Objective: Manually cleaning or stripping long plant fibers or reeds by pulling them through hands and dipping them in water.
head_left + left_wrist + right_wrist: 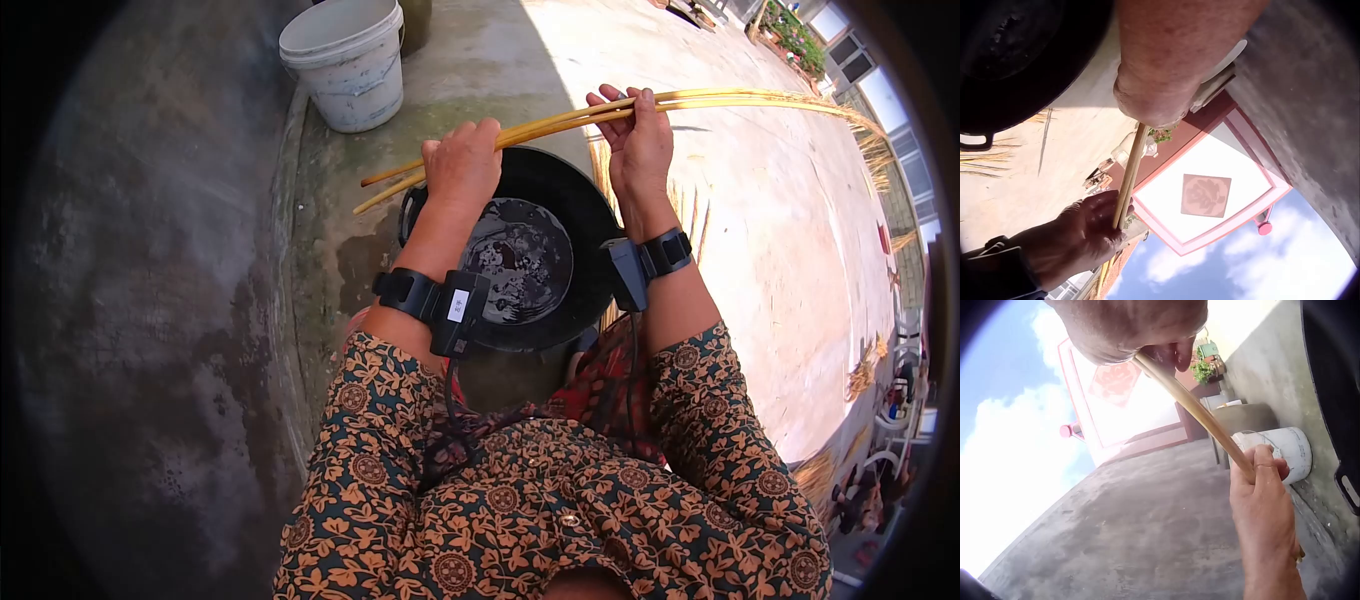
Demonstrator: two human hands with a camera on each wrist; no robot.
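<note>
Concrete ground [760, 250], smooth and pale in sunlight, grey and damp-stained in shade, forms the setting that we view from above. We see the left hand [462, 160] with its fingers curled firmly round the yellow stalks [560, 123] near their cut ends. We find the right hand [640, 145] palm upward, pinching the same stalks between thumb and fingers. The stalks, slender, rounded and slightly glossy, lie close together over the far part of a black basin [552, 178]; beyond the right hand they arch and end in a frayed, bristly tip [868, 145].

We note the basin's round form, dark wall and looped handle [975, 142], with water [520, 255] reflecting light inside. Each wrist carries a black strapped device, and the sleeves [370, 430] show tan leaves and round medallions on dark green cloth.

Farther out, we observe a white bucket [345, 75], tapered and smeared, on the shaded concrete. Loose straw [862, 372] lies on the sunlit side, thin and dry. A mottled grey surface [160, 280] occupies the left; we cannot tell whether it is wall or floor. Green plants [796, 45] grow at the far edge. In the left wrist view, we identify a white panel [1241, 164] framed in pink, bearing a square ornament [1205, 195], beneath blue sky and cloud.
</note>
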